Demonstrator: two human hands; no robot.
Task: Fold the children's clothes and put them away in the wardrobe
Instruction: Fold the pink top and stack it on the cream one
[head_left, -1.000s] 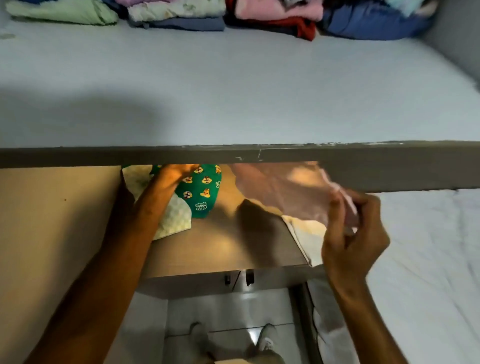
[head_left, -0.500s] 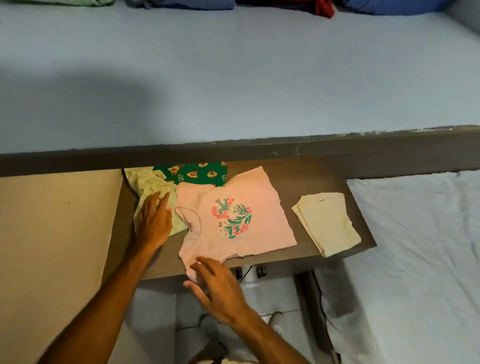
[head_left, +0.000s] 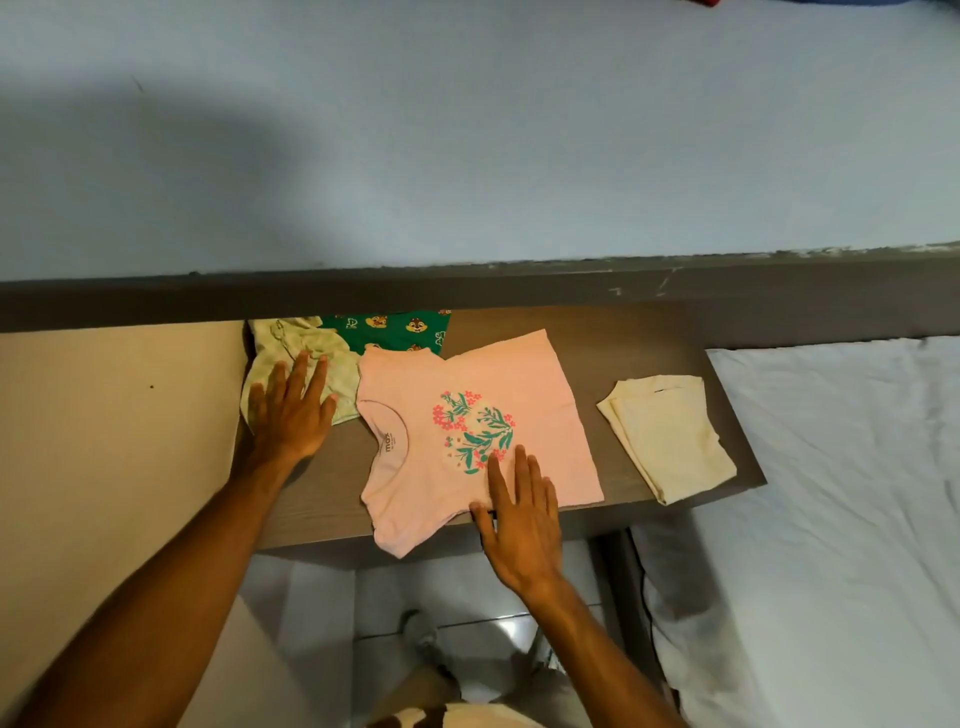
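brown shelf (head_left: 639, 338) holds pink shirt (head_left: 519, 374), neck label reading "max"

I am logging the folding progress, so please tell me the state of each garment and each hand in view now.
Pink floral cotton T-shirt: spread flat, front up, unfolded, lower sleeve over the shelf edge.
Cream folded cloth: folded, lying apart to the right.
Pale yellow-green garment: rumpled, under the left hand.
Green cartoon-print garment: partly hidden.
Left hand: open, flat.
Right hand: open, flat on the T-shirt.
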